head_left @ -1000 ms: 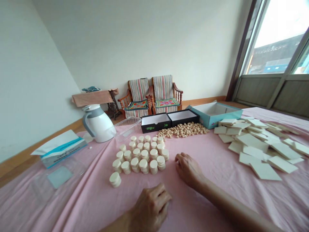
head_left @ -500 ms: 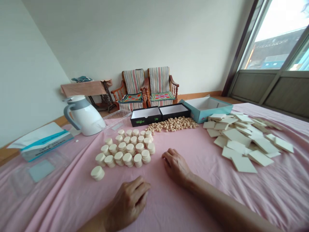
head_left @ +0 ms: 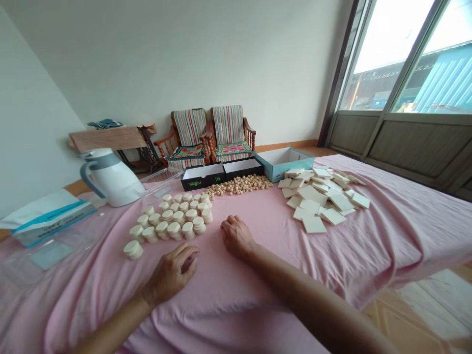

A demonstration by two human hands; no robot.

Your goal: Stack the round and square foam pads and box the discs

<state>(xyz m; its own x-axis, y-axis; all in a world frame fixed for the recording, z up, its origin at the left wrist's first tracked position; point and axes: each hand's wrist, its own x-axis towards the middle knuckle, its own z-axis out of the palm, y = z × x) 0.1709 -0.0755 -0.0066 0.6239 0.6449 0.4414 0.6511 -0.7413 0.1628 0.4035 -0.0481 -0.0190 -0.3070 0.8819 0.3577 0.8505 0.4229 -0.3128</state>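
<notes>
My left hand (head_left: 170, 273) rests on the pink cloth (head_left: 258, 295) with its fingers loosely curled and nothing visible in them. My right hand (head_left: 236, 236) lies knuckles-up on the cloth, fingers curled under; whether it holds anything is hidden. Just left of my right hand stand several short stacks of cream round discs (head_left: 173, 216), with one stack (head_left: 133, 249) apart at the near left. Behind them lies a heap of small tan wooden beads (head_left: 239, 184). To the right is a loose pile of cream square tiles (head_left: 320, 196).
A white jug (head_left: 110, 177) stands at the left beside a clear plastic tray (head_left: 162, 179). Two open black boxes (head_left: 221, 172) and a teal box (head_left: 283, 162) sit at the far edge. A blue-and-white packet (head_left: 47, 216) lies far left. Two wooden chairs (head_left: 210, 135) stand by the wall.
The view has swung right, so everything sits further left in the picture. My left hand has reached forward toward the discs and its fingers have loosened. My right hand stays put.
</notes>
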